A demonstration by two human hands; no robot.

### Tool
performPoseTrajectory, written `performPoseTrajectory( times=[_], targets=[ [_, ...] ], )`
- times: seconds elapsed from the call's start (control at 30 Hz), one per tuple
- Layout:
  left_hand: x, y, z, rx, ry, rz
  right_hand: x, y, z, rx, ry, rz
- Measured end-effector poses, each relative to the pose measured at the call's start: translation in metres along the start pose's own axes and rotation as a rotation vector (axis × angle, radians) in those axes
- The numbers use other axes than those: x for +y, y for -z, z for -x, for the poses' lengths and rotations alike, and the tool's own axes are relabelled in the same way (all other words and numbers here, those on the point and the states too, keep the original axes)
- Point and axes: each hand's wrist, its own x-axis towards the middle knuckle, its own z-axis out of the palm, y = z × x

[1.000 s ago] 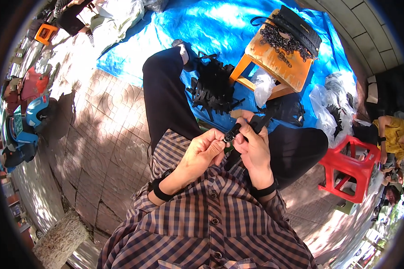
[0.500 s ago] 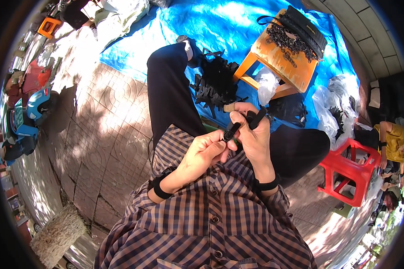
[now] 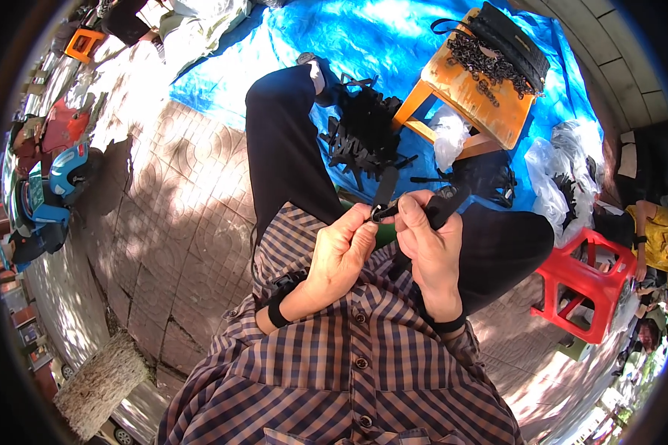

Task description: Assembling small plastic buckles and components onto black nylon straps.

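Observation:
My left hand (image 3: 338, 251) is closed, its thumb and fingers pinching a small black buckle (image 3: 377, 215) above my lap. A black webbing strap (image 3: 385, 185) runs through or beside this buckle and sticks up past it. My right hand (image 3: 430, 252) grips another stretch of the same dark strap, with a loop of it showing beyond the fingers. How the strap is threaded is too small to make out. Past my hands, a heap of black straps (image 3: 367, 130) lies on a blue tarp (image 3: 289, 44) by my left foot.
On the tarp, a worn wooden stool (image 3: 460, 85) carries small black buckles (image 3: 490, 65) and a black pouch (image 3: 508, 41). Plastic bags (image 3: 560, 174) lie at right, near a red plastic stool (image 3: 586, 285) and a person in yellow (image 3: 652, 236). A stone block (image 3: 100, 386) sits lower left.
My right hand has moved slightly right and down, away from the left. The strap stretches between them, with its end now upright beyond the buckle.

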Motion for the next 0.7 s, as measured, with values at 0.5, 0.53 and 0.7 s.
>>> performPoseTrajectory(
  times=[0.5, 0.53, 0.7],
  targets=[
    [0.001, -0.006, -0.001, 0.104, -0.191, -0.394, -0.003, 0.004, 0.005, -0.045, -0.087, 0.255],
    [0.003, -0.006, 0.0, 0.106, -0.191, -0.392, -0.003, 0.005, 0.005, -0.047, -0.113, 0.262],
    [0.006, -0.001, -0.006, 0.037, -0.372, -0.436, -0.002, 0.001, 0.006, -0.038, -0.132, 0.231]
  ],
)
